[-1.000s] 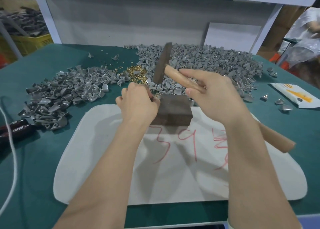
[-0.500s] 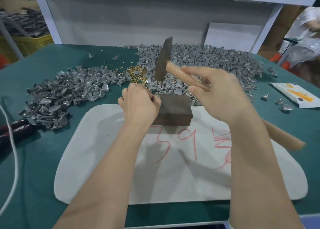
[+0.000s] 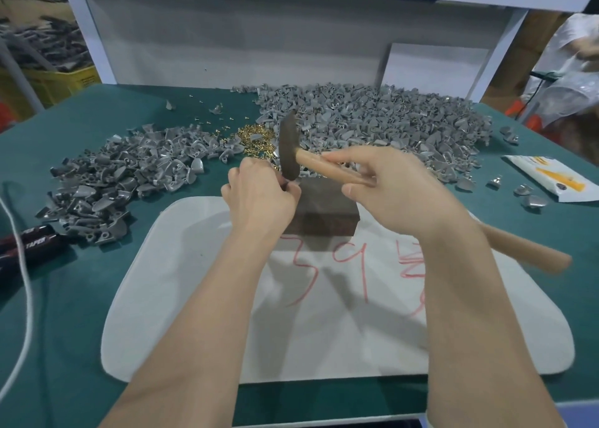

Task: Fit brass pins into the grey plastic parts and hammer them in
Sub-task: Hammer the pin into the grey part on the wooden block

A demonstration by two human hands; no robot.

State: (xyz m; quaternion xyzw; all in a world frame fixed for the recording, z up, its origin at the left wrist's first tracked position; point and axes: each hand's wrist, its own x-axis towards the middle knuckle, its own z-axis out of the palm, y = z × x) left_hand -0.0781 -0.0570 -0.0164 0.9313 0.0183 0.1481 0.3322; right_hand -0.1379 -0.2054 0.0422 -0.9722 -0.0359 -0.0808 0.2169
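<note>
R hand grips 1 hammer, L hand fingers bunched at 1 block, contents hidden; 2 grey-part piles, 1 pin heap.

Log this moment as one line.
left hand: curled at block edge, contents hidden | right hand: grips hammer | head close to left hand

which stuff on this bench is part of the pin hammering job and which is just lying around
Job: hammer in right hand, dark block, brass pins, grey parts heaps, left hand pinching a hidden part.
Lying about: black TAPER handles, white cord, orange-white packet.
</note>
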